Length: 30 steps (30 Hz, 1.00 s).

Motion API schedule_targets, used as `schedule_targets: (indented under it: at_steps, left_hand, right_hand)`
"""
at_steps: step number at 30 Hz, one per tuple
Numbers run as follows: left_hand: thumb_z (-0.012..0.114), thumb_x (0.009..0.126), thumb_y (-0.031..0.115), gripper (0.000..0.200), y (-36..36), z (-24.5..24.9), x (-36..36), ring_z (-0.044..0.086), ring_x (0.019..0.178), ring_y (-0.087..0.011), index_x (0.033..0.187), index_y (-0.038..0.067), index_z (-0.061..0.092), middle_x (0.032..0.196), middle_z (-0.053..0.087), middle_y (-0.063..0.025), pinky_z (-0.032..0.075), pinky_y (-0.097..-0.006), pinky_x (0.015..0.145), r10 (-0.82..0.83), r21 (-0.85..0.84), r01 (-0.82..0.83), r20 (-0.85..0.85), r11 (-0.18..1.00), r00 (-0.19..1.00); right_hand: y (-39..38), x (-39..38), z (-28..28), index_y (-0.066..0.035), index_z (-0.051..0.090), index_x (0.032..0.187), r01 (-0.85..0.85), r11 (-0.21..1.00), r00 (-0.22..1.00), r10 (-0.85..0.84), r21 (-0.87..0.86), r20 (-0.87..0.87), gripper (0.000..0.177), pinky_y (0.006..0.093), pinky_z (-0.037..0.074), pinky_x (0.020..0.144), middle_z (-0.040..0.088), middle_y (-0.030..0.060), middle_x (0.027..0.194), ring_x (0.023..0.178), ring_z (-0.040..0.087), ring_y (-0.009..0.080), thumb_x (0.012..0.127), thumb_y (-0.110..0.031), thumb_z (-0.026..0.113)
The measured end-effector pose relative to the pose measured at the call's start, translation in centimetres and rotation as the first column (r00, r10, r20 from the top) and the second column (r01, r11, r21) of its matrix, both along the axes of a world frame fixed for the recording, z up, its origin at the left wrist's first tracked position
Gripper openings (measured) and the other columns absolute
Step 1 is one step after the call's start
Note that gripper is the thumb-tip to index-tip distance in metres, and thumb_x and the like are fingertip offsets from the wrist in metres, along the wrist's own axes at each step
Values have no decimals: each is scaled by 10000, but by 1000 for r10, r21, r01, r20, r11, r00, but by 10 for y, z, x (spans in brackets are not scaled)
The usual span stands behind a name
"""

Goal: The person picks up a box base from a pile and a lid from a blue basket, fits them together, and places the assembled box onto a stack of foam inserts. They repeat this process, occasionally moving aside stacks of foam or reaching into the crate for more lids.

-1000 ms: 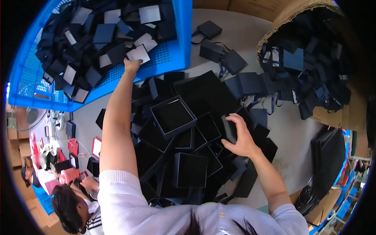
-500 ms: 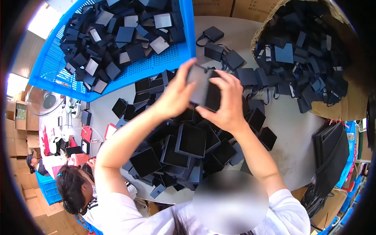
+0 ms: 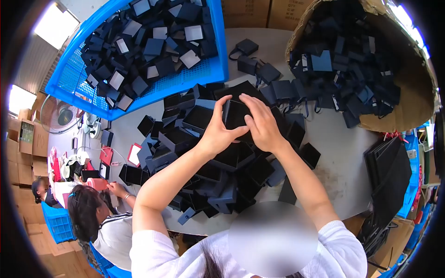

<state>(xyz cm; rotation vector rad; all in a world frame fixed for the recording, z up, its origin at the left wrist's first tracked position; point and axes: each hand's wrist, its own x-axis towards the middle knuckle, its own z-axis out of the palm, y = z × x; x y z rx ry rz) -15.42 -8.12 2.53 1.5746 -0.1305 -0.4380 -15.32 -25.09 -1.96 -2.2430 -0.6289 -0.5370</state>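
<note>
Both hands meet over the middle of the surface (image 3: 340,155) and grip one black box (image 3: 235,115) between them. The left hand (image 3: 219,133) closes on the box's left side, thumb pointing towards the right hand. The right hand (image 3: 262,124) closes on its right and far edge, fingers curled over the top. The box is held just above a pile (image 3: 218,180) of open black boxes and lids that lie tumbled at all angles, directly under the hands and spreading near and left of them. At far left a blue crate (image 3: 185,76) sits tilted, full of small dark boxes, some with pale faces up. At far right a cardboard bin (image 3: 417,92) lies on its side, spilling dark boxes with cords onto the surface. A few corded boxes (image 3: 259,69) lie between the crate and the bin. A stack of flat black sheets (image 3: 387,176) rests at the right edge. At near left a co-worker (image 3: 99,222) in a white top sits with a hand (image 3: 116,189) among red and black items, and a fan (image 3: 58,116) stands beyond them.
</note>
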Motion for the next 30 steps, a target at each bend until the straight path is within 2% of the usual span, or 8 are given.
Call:
schedule_targets:
  at_steps: [2,6,12,15,22,24,28,30]
  left_hand:
    - [720,770,-21,830,5,-3,3,608,1011,-251,1417,162,233,1210,504,-154,576,-368,751,3,-53,-8,-94,999,996]
    - [756,716,-36,860,18,-9,9,616,1001,-227,1399,151,267,1134,557,-147,536,-322,834,88,-90,-87,11,992,996]
    - [837,654,91,778,48,6,30,634,972,-241,1304,134,411,1102,615,-150,520,-348,842,105,245,-148,178,958,978]
    - [790,684,45,786,83,29,58,617,1009,-242,1361,164,409,1157,591,-145,508,-360,891,-147,411,72,152,909,977]
    - [776,767,179,735,113,3,132,610,1035,-231,1401,196,405,1189,590,-122,490,-349,930,-551,603,326,230,728,802]
    - [749,809,249,676,102,7,142,614,1009,-207,1402,210,425,1132,622,-104,495,-351,907,-368,292,441,-272,849,889]
    - [656,869,411,634,119,-12,200,651,962,-242,1373,80,459,1102,641,-156,536,-352,830,-776,369,711,47,598,629]
    - [620,842,526,700,130,-61,265,667,944,-282,1323,32,501,1121,641,-191,559,-376,775,-111,451,109,-23,886,994]
  right_hand:
    - [2,1,4,-30,434,1347,-109,861,969,203,497,-139,435,417,414,977,483,184,1342,1172,507,374,948,-195,484]
    - [4,7,-3,-12,584,1171,169,976,984,-159,139,-79,308,351,509,598,671,157,778,635,660,266,928,-199,564]
    - [1,27,5,-36,655,965,245,896,947,-140,370,-288,258,395,504,573,643,162,674,638,652,349,910,-280,592]
    - [-26,64,-30,-29,656,899,369,927,877,-327,60,-352,278,398,484,554,615,161,600,588,638,336,914,-298,584]
    - [-73,54,-102,-66,400,1381,300,924,810,-378,-236,-449,664,461,348,1027,441,209,1359,1247,420,386,854,-386,646]
    - [-66,28,-93,-79,351,1417,251,880,785,-429,-403,-448,808,487,329,1037,370,214,1419,1288,371,395,773,-393,723]
    - [-63,6,-105,-85,310,1444,212,870,814,-409,-444,-413,944,507,306,1046,305,214,1458,1307,328,409,681,-364,791]
    - [-59,5,-99,-77,311,1444,220,853,857,-401,-474,-323,994,503,308,1043,312,215,1449,1290,334,420,623,-305,822]
